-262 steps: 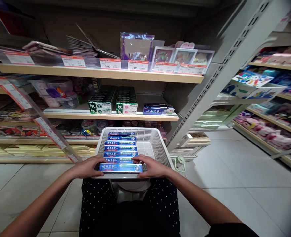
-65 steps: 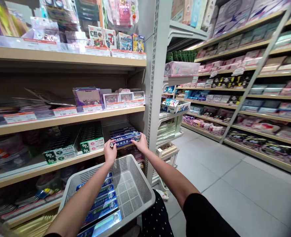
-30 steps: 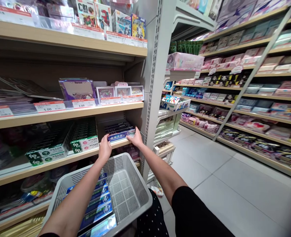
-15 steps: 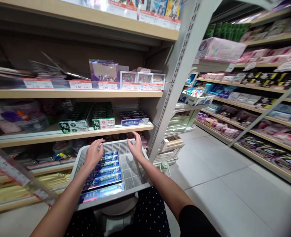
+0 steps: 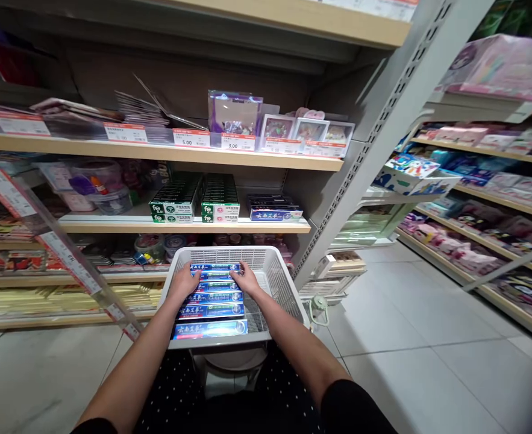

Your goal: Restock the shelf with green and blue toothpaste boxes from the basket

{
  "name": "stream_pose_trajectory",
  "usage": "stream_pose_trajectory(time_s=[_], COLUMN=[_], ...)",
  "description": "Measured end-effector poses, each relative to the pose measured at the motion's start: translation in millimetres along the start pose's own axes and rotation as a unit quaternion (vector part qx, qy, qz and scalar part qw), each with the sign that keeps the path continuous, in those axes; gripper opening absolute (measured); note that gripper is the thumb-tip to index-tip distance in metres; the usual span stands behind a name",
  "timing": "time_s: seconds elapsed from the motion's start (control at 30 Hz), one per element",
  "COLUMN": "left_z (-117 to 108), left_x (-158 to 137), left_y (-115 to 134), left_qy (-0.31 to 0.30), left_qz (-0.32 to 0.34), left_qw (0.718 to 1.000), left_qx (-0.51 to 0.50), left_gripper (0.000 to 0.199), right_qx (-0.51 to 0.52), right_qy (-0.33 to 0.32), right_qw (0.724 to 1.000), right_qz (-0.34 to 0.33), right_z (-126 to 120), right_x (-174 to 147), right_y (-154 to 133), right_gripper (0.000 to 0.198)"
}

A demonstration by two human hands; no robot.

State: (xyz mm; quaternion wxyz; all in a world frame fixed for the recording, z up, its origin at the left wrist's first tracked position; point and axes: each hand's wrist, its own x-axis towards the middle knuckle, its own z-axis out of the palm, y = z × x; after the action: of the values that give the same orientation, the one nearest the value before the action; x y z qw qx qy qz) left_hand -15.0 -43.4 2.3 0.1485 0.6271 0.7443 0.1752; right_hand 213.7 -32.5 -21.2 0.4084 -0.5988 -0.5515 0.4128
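Note:
A light grey plastic basket (image 5: 272, 258) sits over my lap, with several long blue toothpaste boxes (image 5: 212, 297) lying in a row in it. My left hand (image 5: 185, 282) grips the far boxes at their left ends, thumb on top. At the right ends of the same boxes, my right hand (image 5: 247, 280) closes with its thumb over the top. The fingers' undersides are hidden. Nearest me, another blue toothpaste box (image 5: 211, 329) lies apart from the hands. Matching blue boxes (image 5: 275, 214) stand on the shelf ahead.
Green and white boxes (image 5: 173, 214) stand in rows on the shelf (image 5: 193, 227) just beyond the basket. A slotted grey upright (image 5: 356, 163) rises at the right. A slanting price-label rail (image 5: 67, 256) is at the left. A green bottle (image 5: 319, 308) stands on the floor.
Both hands have moved down from above the basket's far part onto the toothpaste boxes and closed on their ends. The view has shifted, so the shelves appear further right.

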Motion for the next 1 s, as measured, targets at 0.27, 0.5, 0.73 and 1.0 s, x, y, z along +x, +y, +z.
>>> stream_pose_trajectory(time_s=[0.27, 0.5, 0.73, 1.0], left_z=[4, 3, -5, -13], left_x=[-3, -3, -6, -8], left_y=[-11, -13, -9, -2], left_qy=[0.031, 0.049, 0.059, 0.116], left_qz=[0.049, 0.057, 0.071, 0.092], left_qw=[0.998, 0.996, 0.993, 0.981], left_qx=[-0.036, -0.044, -0.072, -0.128], left_gripper=[0.058, 0.051, 0.050, 0.056], right_qx=[0.031, 0.023, 0.032, 0.076], right_qy=[-0.054, -0.047, -0.044, 0.005], right_qw=[0.997, 0.996, 0.992, 0.987], right_qz=[-0.048, -0.074, -0.117, -0.140], right_z=[-12, -18, -17, -19], right_x=[-6, -12, -8, 7], right_y=[1, -3, -1, -1], right_gripper=[0.041, 0.057, 0.051, 0.042])
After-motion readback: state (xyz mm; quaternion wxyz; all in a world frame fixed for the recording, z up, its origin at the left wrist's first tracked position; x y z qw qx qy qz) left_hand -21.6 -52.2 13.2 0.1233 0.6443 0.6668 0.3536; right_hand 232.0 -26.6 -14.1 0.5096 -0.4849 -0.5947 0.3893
